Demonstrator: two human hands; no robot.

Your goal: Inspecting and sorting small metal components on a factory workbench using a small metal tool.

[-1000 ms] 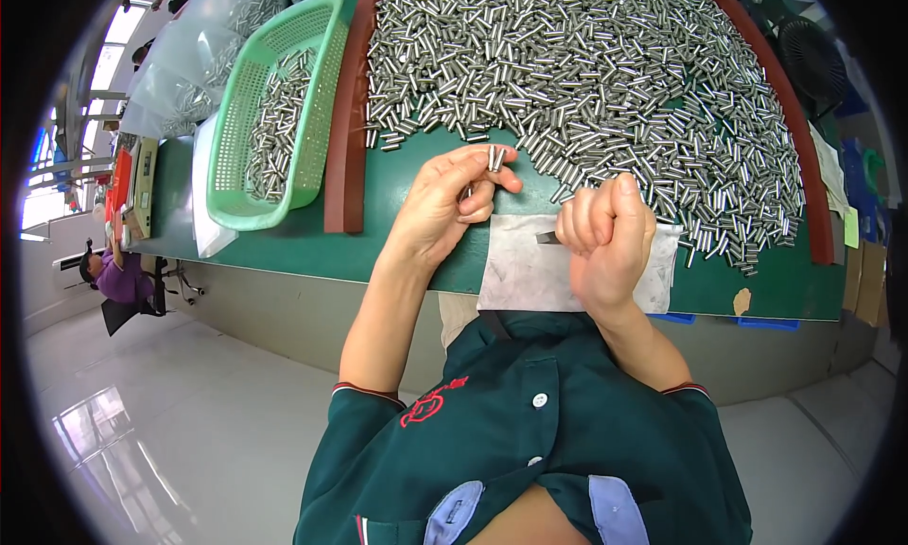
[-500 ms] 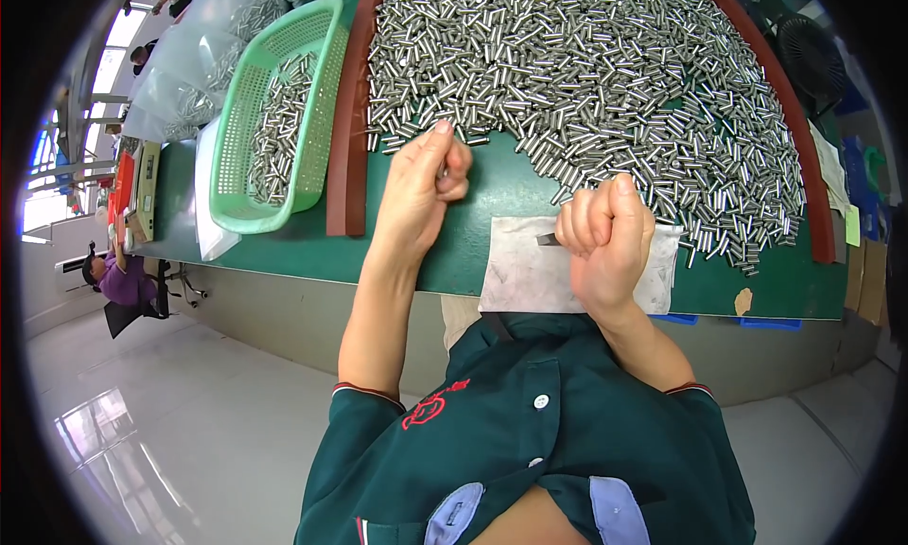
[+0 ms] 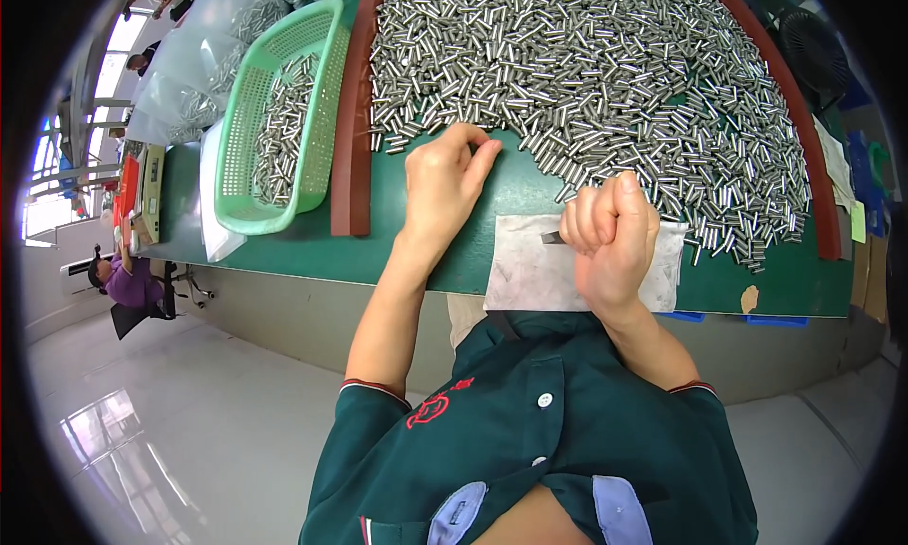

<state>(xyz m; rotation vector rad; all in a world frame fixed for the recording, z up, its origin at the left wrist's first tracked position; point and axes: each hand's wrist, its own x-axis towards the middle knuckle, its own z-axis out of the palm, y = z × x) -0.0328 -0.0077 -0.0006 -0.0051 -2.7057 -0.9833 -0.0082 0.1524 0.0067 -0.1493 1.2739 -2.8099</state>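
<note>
My left hand point(image 3: 443, 185) is palm down over the green tabletop, at the near edge of a large heap of short shiny metal pins point(image 3: 586, 81). Its fingers curl in, with thumb and forefinger nearly meeting; anything between them is hidden. To the right, my right hand point(image 3: 615, 237) is closed, thumb on top, above a smudged white cloth point(image 3: 530, 271). From its fist a dark flat metal strip point(image 3: 551, 237) sticks out to the left. The rest of that strip is covered by the fingers.
Red-brown rails point(image 3: 351, 181) border the heap on both sides. Left of them stands a green perforated basket point(image 3: 227, 181) partly filled with pins. Clear bags point(image 3: 180, 81) of metal parts lie beyond it. A black fan point(image 3: 811, 58) is at the far right. Another person point(image 3: 130, 282) sits at far left.
My left hand has turned from a raised, thumb-up fist to palm down and shifted slightly right along the heap's edge. My right hand holds nearly the same place.
</note>
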